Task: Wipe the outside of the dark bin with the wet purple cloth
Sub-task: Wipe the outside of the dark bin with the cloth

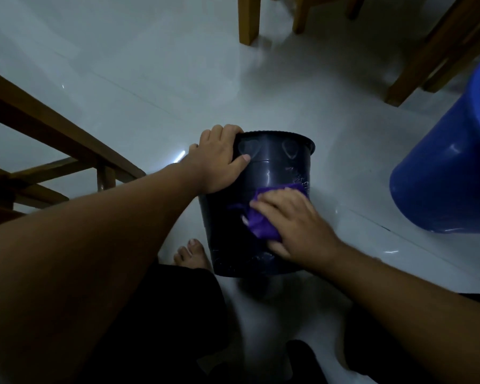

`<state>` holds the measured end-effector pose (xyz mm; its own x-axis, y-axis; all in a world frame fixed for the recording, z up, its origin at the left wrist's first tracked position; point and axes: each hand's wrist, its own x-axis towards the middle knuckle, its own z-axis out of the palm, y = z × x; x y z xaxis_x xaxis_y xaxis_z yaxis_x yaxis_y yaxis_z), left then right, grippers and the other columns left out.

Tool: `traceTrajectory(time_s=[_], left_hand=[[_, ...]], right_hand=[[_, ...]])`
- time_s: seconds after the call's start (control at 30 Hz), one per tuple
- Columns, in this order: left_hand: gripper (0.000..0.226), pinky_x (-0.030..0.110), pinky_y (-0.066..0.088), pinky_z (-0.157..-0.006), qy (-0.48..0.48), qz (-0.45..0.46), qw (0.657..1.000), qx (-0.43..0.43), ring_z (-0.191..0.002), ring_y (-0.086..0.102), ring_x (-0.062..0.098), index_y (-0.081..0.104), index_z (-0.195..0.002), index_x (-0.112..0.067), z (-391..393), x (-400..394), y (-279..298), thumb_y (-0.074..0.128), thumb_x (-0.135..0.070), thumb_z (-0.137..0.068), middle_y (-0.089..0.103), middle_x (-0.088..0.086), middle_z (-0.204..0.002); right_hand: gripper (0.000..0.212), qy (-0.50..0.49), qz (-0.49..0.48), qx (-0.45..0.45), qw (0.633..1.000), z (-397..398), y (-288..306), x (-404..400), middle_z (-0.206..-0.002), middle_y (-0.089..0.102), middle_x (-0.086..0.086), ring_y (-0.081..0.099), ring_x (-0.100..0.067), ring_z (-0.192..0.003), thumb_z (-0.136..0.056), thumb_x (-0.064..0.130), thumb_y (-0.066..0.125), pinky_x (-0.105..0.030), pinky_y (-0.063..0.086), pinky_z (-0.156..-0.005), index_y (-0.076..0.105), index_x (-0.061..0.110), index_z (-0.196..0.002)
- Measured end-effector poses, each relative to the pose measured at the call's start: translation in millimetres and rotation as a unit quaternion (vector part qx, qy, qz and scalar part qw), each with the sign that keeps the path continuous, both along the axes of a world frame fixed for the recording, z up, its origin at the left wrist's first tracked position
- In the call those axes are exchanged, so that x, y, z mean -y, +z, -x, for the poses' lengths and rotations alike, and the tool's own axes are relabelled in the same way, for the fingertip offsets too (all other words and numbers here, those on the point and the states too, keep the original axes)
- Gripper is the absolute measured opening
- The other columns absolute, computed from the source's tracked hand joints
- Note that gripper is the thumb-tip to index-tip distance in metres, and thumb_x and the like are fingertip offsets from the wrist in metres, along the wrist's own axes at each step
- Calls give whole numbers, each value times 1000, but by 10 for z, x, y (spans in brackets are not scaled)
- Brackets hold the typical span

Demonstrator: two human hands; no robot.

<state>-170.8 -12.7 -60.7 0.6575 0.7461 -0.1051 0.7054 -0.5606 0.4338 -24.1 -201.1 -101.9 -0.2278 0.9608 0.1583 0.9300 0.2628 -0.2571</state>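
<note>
- Floor [155, 87]: pale glossy tile, where everything sits; no drips visible near my work.
- Blue bucket [449, 167]: at my right, well apart from the bin, tilted in this view; contents hidden.
- Dark bin [269, 173]: on the floor just ahead of my bare foot [191, 254], apparently tipped with its heart-embossed rim away from me. A smeared, streaky patch shows beside the cloth, so I judge wiping is under way on this face; the far side and base cannot be seen (likely still to do).
- My left hand [219, 162]: clamped over the bin's rim, thumb on the wall, steadying it.
- My right hand [294, 225]: spread flat, pressing the cloth against the bin's side.
- Purple cloth [261, 225]: bunched under my right palm, touching the mid-wall.
</note>
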Motion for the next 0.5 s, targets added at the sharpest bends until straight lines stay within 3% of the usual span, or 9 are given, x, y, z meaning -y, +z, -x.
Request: traceTrajectory(time_s=[0.1,0.2,0.3,0.43,0.5], left_hand=[[56,53,35,-99,5,5,1000,2,-120,37,32,36,-132,-20,31,-18,0,46,-49,-85,42,11,-130],[53,52,33,-101,20,9,1000,-7,-121,37,33,37,-132,-21,4,-11,-19,49,-46,-86,43,11,-131],[55,55,26,-106,31,-20,999,-20,-123,37,35,37,-133,-21,-22,27,-11,43,-46,-84,43,12,-133],[65,64,18,-109,-16,-80,997,-15,-129,32,32,24,-146,-21,-116,171,33,38,-35,-84,36,9,-144],[58,63,21,-107,-12,-81,997,-16,-127,34,30,27,-143,-26,-188,199,51,39,-42,-88,40,6,-140]], right_hand=[[69,-94,5,-44,995,42,122,-280,-140,48,-9,39,-30,-130,-80,39,59,-45,28,-113,48,13,-143],[69,-121,8,-68,990,90,164,-292,-142,46,-9,36,-28,-132,-82,38,63,-45,27,-114,46,14,-144],[73,-45,-6,-13,999,155,83,7,-138,50,-11,40,-31,-128,-73,42,59,-46,18,-116,50,12,-140],[75,51,-30,31,998,185,-53,205,-134,57,-10,48,-30,-125,-67,44,63,-50,26,-115,58,11,-134],[72,67,-38,42,996,148,-70,193,-133,58,-10,48,-29,-124,-69,44,63,-48,26,-115,59,12,-134]])
